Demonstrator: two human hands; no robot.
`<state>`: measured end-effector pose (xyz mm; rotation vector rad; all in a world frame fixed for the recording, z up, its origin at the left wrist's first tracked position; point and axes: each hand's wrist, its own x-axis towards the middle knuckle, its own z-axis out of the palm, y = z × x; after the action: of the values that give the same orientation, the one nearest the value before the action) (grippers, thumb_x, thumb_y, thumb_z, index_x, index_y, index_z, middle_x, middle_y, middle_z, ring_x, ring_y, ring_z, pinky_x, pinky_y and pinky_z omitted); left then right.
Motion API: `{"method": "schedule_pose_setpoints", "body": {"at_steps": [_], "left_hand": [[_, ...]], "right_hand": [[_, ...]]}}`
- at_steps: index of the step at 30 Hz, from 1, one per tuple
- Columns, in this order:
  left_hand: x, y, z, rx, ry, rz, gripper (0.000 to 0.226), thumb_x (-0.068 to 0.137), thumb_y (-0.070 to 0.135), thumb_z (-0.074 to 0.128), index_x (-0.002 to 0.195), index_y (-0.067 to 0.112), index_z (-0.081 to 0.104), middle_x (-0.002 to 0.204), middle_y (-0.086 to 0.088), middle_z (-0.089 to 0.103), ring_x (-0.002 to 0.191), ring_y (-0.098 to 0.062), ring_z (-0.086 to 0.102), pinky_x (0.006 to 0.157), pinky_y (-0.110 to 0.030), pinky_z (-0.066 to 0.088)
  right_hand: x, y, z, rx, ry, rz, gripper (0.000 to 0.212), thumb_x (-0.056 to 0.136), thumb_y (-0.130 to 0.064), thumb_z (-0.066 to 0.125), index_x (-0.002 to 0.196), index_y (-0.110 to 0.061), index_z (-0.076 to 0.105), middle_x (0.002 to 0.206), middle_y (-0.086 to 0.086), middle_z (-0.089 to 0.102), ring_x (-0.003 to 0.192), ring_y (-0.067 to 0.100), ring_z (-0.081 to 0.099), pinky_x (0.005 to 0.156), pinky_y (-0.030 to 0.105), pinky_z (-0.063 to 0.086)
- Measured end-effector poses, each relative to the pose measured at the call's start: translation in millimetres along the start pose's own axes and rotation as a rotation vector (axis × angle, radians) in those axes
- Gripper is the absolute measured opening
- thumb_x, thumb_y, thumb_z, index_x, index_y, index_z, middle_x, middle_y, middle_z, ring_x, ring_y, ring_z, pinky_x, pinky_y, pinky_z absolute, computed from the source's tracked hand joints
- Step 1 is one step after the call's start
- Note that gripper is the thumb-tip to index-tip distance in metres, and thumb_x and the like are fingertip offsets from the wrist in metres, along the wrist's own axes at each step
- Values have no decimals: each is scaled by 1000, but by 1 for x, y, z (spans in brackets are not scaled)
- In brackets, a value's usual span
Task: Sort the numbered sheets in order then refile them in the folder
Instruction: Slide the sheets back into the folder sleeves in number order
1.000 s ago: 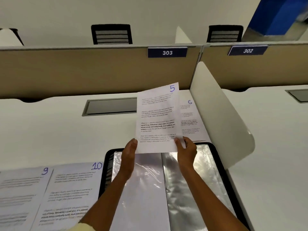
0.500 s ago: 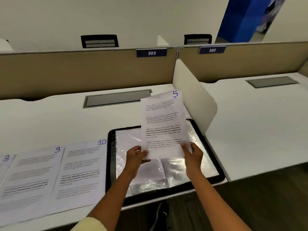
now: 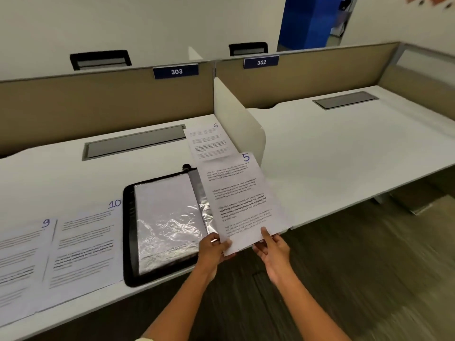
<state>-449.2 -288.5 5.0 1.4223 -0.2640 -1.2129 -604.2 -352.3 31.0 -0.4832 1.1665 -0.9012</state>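
both hands [image 3: 213, 249] [image 3: 272, 249] pinch printed white sheet 5 [image 3: 242, 200], tilted over folder [image 3: 129, 232].

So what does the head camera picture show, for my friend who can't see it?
Two hands, left hand and right hand, hold sheet 5 by its bottom edge above an open black folder of shiny plastic sleeves. Sheets 9 and 10 lie left of it, sheet 6 behind, on a white desk.

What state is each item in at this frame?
sheet 5: held over the folder's right half
left hand: pinches its bottom edge
right hand: pinches its bottom edge
folder: open, flat
sheet 6: flat
sheet 9: flat
sheet 10: flat
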Motion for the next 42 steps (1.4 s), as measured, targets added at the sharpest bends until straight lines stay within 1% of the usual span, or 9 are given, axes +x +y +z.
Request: {"method": "schedule_pose_setpoints", "body": {"at_steps": [8, 12, 15, 20, 23, 29, 37, 40, 42], "left_hand": [[-36, -40, 65, 75, -50, -34, 35, 82, -2, 73, 113, -3, 58, 112, -15, 68, 101, -27, 68, 76, -44, 60], [-55, -60, 93, 103, -68, -54, 39, 83, -2, 72, 117, 9, 58, 111, -11, 69, 100, -25, 69, 78, -43, 60], [-61, -73, 99, 227, -92, -42, 43, 86, 7, 72, 123, 15, 50, 110, -11, 68, 96, -24, 70, 76, -43, 61], [-49, -65, 84, 492, 178, 74, 39, 95, 24, 61, 130, 24, 43, 103, -5, 62, 88, -24, 66, 65, -31, 58], [-31, -45, 68, 687, 263, 195, 30, 92, 16, 65, 120, 15, 54, 96, -2, 61, 92, -21, 62, 74, -29, 51], [10, -11, 38, 1013, 281, 369, 13, 81, 8, 73, 91, 11, 65, 95, -8, 65, 89, -22, 62, 74, -27, 43], [44, -9, 33, 1268, 118, 419, 25, 77, 26, 80, 92, 15, 63, 93, -2, 52, 88, -19, 51, 71, -30, 37], [52, -7, 32, 1277, 110, 457, 17, 78, 25, 77, 87, 14, 67, 91, -2, 55, 89, -20, 53, 71, -33, 42], [54, -5, 31, 1259, 105, 471, 8, 83, 19, 70, 86, 12, 72, 92, -4, 59, 89, -21, 56, 74, -34, 45]], "right_hand": [[0, -22, -76, -68, -21, -37, 32, 91, -8, 69, 120, -16, 60, 112, 9, 70, 103, 24, 68, 79, 41, 59], [1, -30, -111, -158, -9, -66, 31, 91, -7, 67, 120, -16, 60, 110, 7, 70, 102, 21, 68, 88, 45, 59], [-1, -33, -134, -194, 6, -80, 35, 92, -6, 67, 125, -13, 59, 111, 6, 69, 101, 18, 67, 88, 42, 58], [-7, -24, -162, -227, 27, -43, 40, 93, -6, 66, 132, -10, 57, 117, 6, 68, 106, 16, 64, 101, 43, 50], [-14, -19, -174, -245, 38, -33, 40, 93, -6, 66, 132, -10, 56, 117, 7, 68, 108, 19, 64, 102, 44, 49], [-31, -1, -189, -248, 101, -45, 38, 91, -7, 67, 128, -10, 57, 113, 7, 69, 104, 19, 65, 92, 41, 53], [-52, 29, -192, -191, 221, -29, 39, 88, -3, 70, 125, -9, 58, 114, 11, 69, 104, 25, 66, 94, 48, 53], [-60, 38, -189, -164, 270, -21, 39, 87, -1, 70, 123, -9, 59, 114, 11, 69, 105, 27, 65, 95, 51, 52], [-67, 41, -187, -145, 296, -28, 38, 87, 0, 70, 121, -9, 59, 113, 11, 69, 103, 26, 65, 86, 45, 54]]}}
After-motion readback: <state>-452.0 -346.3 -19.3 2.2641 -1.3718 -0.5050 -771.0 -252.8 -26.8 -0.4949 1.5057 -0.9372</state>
